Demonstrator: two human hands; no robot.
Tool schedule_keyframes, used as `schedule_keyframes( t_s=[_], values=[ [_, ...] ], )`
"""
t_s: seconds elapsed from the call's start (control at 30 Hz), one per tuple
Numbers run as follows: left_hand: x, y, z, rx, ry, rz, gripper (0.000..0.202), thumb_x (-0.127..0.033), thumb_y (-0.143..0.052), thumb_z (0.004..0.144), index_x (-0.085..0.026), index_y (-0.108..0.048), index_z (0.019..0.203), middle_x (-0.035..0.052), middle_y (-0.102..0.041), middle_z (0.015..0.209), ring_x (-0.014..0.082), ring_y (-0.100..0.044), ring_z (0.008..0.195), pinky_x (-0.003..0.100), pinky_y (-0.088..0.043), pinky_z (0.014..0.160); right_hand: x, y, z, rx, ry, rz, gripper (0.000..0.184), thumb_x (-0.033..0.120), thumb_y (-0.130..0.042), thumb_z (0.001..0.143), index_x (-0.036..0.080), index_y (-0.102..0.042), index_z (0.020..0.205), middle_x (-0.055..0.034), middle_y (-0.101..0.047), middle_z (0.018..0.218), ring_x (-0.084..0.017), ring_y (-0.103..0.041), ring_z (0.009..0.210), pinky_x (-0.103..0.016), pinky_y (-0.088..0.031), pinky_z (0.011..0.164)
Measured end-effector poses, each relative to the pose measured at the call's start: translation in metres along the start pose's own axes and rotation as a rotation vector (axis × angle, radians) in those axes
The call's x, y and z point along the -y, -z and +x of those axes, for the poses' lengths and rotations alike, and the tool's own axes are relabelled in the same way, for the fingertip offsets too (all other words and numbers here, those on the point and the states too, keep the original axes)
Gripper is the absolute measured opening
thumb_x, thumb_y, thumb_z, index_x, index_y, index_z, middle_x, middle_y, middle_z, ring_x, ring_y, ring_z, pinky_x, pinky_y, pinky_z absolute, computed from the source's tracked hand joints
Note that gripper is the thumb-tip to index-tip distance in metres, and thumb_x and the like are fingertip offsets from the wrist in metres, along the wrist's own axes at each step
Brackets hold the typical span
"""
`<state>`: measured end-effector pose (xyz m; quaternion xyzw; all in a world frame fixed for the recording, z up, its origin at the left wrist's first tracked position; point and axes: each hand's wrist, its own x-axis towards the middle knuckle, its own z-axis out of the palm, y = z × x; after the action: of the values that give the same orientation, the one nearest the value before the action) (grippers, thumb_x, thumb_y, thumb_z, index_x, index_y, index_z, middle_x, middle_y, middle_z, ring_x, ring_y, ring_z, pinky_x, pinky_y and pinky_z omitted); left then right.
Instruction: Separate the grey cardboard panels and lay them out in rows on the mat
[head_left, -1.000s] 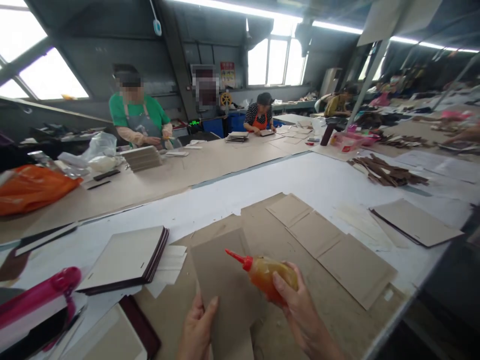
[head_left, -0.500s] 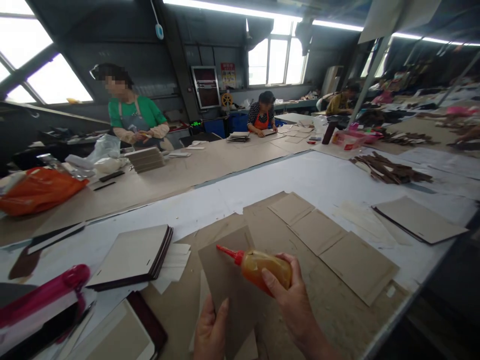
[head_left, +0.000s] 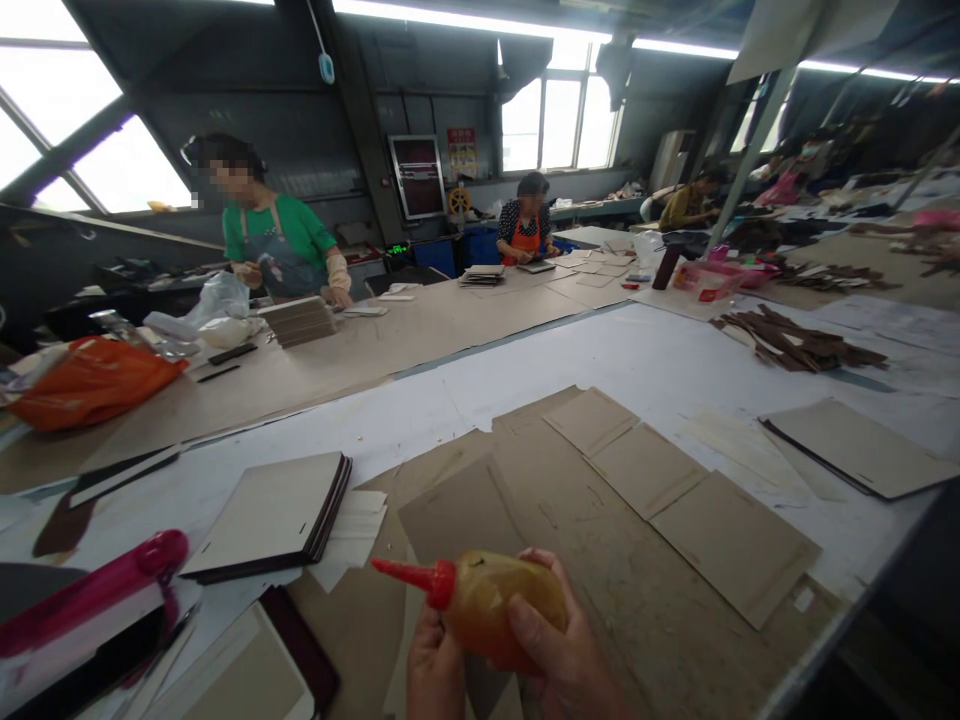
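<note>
R hand is clamping round the rear of an amber squeeze bottle, red nozzle pointing L. L hand is sitting just below the nozzle, by the near L edge of a grey-brown board; bottle's hiding its fingertips, so can't tell if it's pinching the board. Hands are nearly meeting, bottle partly covering the board.

Big brown sheet is covering this part of the counter. R of the board, 3 flat boards are lying end to end in a diag. row. L of it, white paper pcs are lying next to a dark-edged stack w/ pale top; nearer, a maroon-edged panel & a pink item are filling the lower L. Far R, another pale-topped stack is lying near the edge; brown strips are heaping up further back.

Across, a co-worker in green is standing behind piled boards, orange bag lying further L. Another co-worker, orange apron, is bending over work.
</note>
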<state>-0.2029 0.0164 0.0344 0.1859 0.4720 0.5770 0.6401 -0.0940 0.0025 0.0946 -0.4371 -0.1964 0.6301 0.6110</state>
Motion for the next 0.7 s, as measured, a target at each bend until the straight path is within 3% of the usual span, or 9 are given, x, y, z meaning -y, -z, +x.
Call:
schedule_keyframes(
  t_s=[0.07, 0.17, 0.3, 0.43, 0.57, 0.7],
  values=[
    [-0.012, -0.004, -0.001, -0.019, 0.064, -0.091, 0.051, -0.029, -0.080, 0.058, -0.021, -0.060, 0.105, 0.0048, -0.071, 0.092, 0.0241, -0.065, 0.091, 0.032, -0.052, 0.081, 0.007, 0.011, -0.003, -0.023, -0.048, 0.022, 0.070, 0.050, -0.077, 0.058, 0.025, -0.035, 0.109, -0.0038, -0.060, 0.094, -0.021, -0.062, 0.071, -0.027, -0.050, 0.049],
    [-0.031, -0.010, -0.001, -0.077, 0.071, -0.212, 0.052, -0.025, -0.079, 0.061, -0.021, -0.058, 0.107, 0.0052, -0.070, 0.093, 0.0217, -0.065, 0.091, 0.033, -0.051, 0.085, 0.016, 0.036, -0.005, -0.128, -0.015, -0.129, 0.065, 0.048, -0.075, 0.062, 0.026, -0.038, 0.109, -0.0034, -0.061, 0.096, -0.021, -0.061, 0.079, -0.028, -0.052, 0.059],
    [-0.047, -0.010, 0.005, -0.154, -0.022, -0.289, 0.038, -0.020, -0.072, 0.067, -0.020, -0.060, 0.103, 0.0045, -0.070, 0.094, 0.0183, -0.066, 0.087, 0.035, -0.050, 0.089, 0.014, 0.066, -0.006, -0.271, 0.084, -0.445, 0.058, 0.051, -0.073, 0.062, 0.024, -0.045, 0.106, -0.0029, -0.062, 0.093, -0.020, -0.060, 0.084, -0.027, -0.051, 0.070],
    [-0.052, -0.009, 0.009, -0.180, -0.103, -0.298, 0.031, -0.018, -0.064, 0.076, -0.023, -0.059, 0.106, 0.0027, -0.070, 0.097, 0.0156, -0.065, 0.089, 0.035, -0.047, 0.094, 0.006, 0.086, -0.003, -0.273, 0.132, -0.634, 0.058, 0.051, -0.072, 0.060, 0.022, -0.047, 0.105, -0.0045, -0.059, 0.099, -0.021, -0.060, 0.088, -0.026, -0.052, 0.072],
    [-0.057, -0.014, 0.006, -0.207, -0.146, -0.306, 0.026, -0.017, -0.058, 0.080, -0.023, -0.059, 0.106, 0.0015, -0.070, 0.093, 0.0143, -0.065, 0.089, 0.036, -0.045, 0.096, 0.003, 0.091, 0.000, -0.241, 0.136, -0.721, 0.058, 0.049, -0.072, 0.060, 0.022, -0.048, 0.105, -0.0049, -0.057, 0.105, -0.022, -0.060, 0.092, -0.026, -0.053, 0.074],
    [-0.060, -0.018, 0.004, -0.258, -0.137, -0.316, 0.022, -0.013, -0.052, 0.084, -0.023, -0.060, 0.101, -0.0001, -0.070, 0.091, 0.0131, -0.065, 0.087, 0.038, -0.044, 0.097, 0.004, 0.078, -0.005, -0.275, 0.202, -0.768, 0.054, 0.050, -0.069, 0.062, 0.022, -0.048, 0.103, -0.0042, -0.059, 0.103, -0.020, -0.060, 0.089, -0.024, -0.052, 0.072]
  ],
)
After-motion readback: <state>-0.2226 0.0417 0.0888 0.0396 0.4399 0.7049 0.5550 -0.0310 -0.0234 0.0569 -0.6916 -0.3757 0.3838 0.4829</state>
